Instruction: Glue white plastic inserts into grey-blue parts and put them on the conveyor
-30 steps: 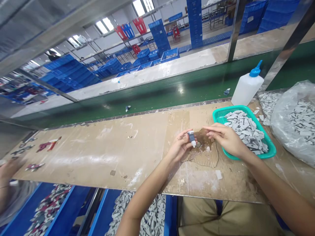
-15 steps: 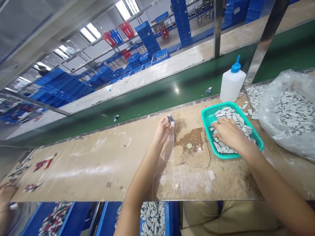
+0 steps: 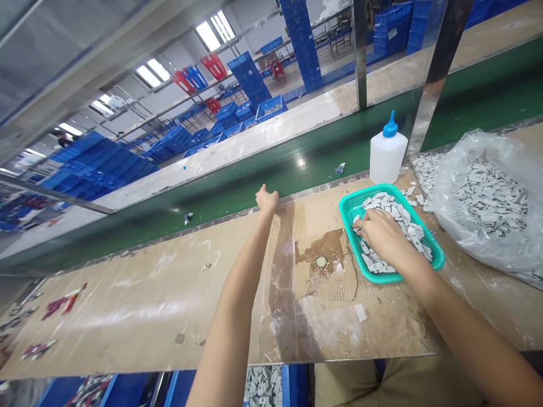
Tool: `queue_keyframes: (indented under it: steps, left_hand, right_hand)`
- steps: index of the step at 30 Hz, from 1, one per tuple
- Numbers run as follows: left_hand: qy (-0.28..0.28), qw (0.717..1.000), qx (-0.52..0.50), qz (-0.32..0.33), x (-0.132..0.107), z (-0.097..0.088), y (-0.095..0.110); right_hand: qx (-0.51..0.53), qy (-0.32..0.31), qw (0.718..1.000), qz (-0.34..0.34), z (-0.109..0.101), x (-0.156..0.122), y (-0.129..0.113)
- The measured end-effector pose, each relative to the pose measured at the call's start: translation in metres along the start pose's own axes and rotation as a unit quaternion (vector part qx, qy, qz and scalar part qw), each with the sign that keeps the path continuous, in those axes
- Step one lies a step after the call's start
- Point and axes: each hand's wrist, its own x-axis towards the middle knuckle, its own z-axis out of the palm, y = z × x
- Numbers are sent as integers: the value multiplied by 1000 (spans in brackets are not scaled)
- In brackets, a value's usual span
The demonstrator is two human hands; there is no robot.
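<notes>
My left hand (image 3: 267,200) reaches out over the near edge of the green conveyor belt (image 3: 237,200). Its fingers are mostly curled, and whatever they hold is hidden from view. In the teal plastic basket (image 3: 348,249), my right hand (image 3: 384,234) rests over small light-grey plastic pieces (image 3: 413,232). The right fingertips are closed at the basket's left side, on a grey piece (image 3: 357,219). Between my arms lies a worn cardboard patch (image 3: 307,285) with a small round pale spot (image 3: 321,262).
Behind the basket stands a white squeeze bottle (image 3: 386,155) with a blue cap. A clear plastic bag (image 3: 449,226) of grey pieces lies at right. Small dark-blue-and-grey parts (image 3: 340,168) sit on the belt. Red parts (image 3: 63,302) lie at far left; blue bins (image 3: 286,384) stand below the bench.
My left hand has moved away from me to the belt; the dark-blue-and-grey part seen in it earlier no longer shows. My right hand stays in the basket, its fingertips now closer together.
</notes>
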Motion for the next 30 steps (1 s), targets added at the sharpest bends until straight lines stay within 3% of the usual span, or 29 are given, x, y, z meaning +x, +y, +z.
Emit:
queue_keyframes:
  steps: [5, 11, 14, 16, 20, 23, 28, 30]
  left_hand:
    - [-73, 990, 89, 80, -17, 50, 25]
    - [-198, 962, 84, 169, -41, 124, 47]
    - [-206, 961, 63, 175, -48, 148, 53]
    - [-191, 967, 47, 164, -46, 155, 56]
    - [-168, 977, -3, 132, -36, 148, 56]
    - [-175, 976, -65, 115, -36, 130, 51]
    - [-241, 952, -174, 74, -68, 81, 27]
    - [-283, 927, -247, 26, -89, 55, 15]
  right_hand:
    - [176, 72, 981, 42, 0, 5, 4]
    - [413, 177, 886, 117, 5, 10, 14]
    - [502, 194, 834, 123, 10, 12, 19]
    - [511, 198, 825, 133, 12, 13, 21]
    - [490, 204, 833, 157, 10, 13, 21]
    - [533, 193, 808, 160, 7, 14, 20]
    - [614, 128, 763, 154, -1, 13, 15]
    - [631, 105, 752, 155, -5, 12, 13]
